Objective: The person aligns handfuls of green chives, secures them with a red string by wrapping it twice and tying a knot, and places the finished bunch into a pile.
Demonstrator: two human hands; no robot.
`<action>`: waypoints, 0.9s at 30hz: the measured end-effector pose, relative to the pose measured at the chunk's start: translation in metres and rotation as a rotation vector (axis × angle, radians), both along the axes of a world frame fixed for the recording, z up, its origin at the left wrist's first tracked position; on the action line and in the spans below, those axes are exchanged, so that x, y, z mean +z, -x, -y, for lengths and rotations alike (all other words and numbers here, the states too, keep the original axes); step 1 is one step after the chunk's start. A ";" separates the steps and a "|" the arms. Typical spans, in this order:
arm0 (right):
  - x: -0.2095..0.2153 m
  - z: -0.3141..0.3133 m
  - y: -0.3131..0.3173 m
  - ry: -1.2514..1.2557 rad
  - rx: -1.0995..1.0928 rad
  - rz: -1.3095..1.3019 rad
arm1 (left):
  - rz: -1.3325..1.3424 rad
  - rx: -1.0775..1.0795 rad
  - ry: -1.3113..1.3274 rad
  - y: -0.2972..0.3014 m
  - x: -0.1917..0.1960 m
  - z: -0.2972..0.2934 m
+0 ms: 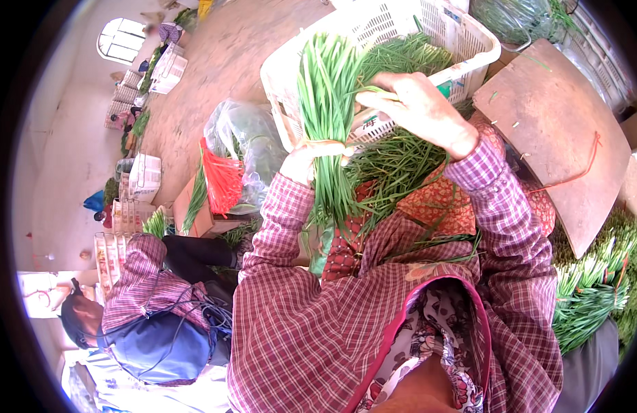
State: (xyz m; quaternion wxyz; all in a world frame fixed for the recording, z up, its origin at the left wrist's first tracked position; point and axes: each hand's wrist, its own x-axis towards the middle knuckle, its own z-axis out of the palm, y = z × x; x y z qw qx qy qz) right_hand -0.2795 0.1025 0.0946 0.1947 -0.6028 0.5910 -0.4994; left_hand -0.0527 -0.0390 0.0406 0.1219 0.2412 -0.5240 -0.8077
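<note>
Upright before me stands a thick bunch of chives, long thin green stalks with pale upper ends. My left hand is closed around its lower part. A thin tan strip crosses the stalks there; whether it is a tie or a finger I cannot tell. Just right of the bunch, my right hand pinches a few thin stalks between thumb and fingers. Loose chives lie across my lap, over an orange patterned cloth.
Beyond my hands is a white plastic crate holding more greens. Red ties and a clear bag lie left. A brown board stands right, above tied bunches. A co-worker sits close on my left.
</note>
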 end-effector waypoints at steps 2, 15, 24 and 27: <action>-0.004 -0.002 0.000 -0.060 0.107 0.171 | 0.004 -0.034 0.017 0.001 -0.004 0.003; 0.017 -0.088 0.060 0.127 -0.326 0.664 | 0.007 0.093 0.294 -0.030 -0.044 0.046; -0.009 -0.042 0.010 -0.296 -0.053 -0.215 | -0.130 0.198 0.404 -0.010 -0.029 0.028; -0.008 -0.041 0.005 -0.276 -0.060 -0.327 | 0.088 0.277 1.018 0.001 -0.013 0.014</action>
